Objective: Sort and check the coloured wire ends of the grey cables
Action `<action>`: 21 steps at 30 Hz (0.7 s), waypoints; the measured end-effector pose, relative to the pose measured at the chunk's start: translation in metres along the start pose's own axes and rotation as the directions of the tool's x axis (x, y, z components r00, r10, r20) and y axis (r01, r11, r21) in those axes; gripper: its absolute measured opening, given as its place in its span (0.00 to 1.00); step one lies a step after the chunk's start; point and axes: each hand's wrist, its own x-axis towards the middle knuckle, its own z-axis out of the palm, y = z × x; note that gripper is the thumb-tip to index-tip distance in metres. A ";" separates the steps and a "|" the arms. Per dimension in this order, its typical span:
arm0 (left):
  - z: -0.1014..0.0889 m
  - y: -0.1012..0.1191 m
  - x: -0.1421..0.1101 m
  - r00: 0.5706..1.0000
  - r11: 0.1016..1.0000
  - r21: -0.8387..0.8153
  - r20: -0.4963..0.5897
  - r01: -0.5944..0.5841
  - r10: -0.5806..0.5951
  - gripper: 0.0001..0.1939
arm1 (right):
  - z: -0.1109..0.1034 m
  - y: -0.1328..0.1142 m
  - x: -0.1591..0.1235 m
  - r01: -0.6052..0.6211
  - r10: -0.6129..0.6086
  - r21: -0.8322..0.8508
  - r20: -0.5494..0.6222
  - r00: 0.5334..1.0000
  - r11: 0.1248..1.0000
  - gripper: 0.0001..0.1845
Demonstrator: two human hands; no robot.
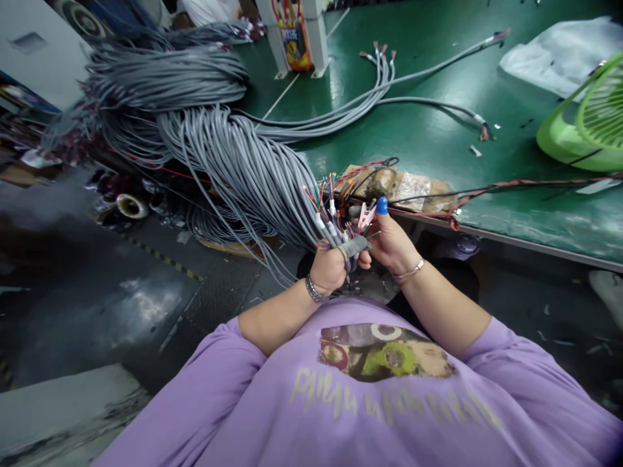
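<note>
My left hand point(331, 267) is closed in a fist around the ends of a thick bundle of grey cables point(253, 168); a finger wears a grey wrap. Coloured stripped wire ends point(327, 206) fan out above the fist. My right hand point(389, 243) is closed beside it, pinching a small pink clip-like tool point(367, 215); one fingertip wears a blue cot point(382, 205). The two hands touch at the cable ends, just in front of the green table edge point(511, 240).
More grey cable coils point(165, 78) pile up at the left. Several loose cables point(370, 91) lie on the green table. A green fan point(588, 120) stands at the right, a plastic bag point(559, 52) behind it. A brown pad with wires point(403, 187) sits at the table edge.
</note>
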 end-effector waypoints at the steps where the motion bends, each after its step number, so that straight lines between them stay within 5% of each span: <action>1: 0.000 -0.001 0.001 1.000 1.000 0.001 0.000 -0.005 0.005 0.20 | 0.002 -0.001 0.000 -0.017 0.017 0.041 0.013 1.000 0.999 0.39; 21: -0.008 -0.009 -0.013 0.998 0.999 0.027 -0.034 -0.044 0.045 0.23 | -0.004 -0.002 -0.002 -0.059 0.084 0.239 -0.095 0.992 0.969 0.31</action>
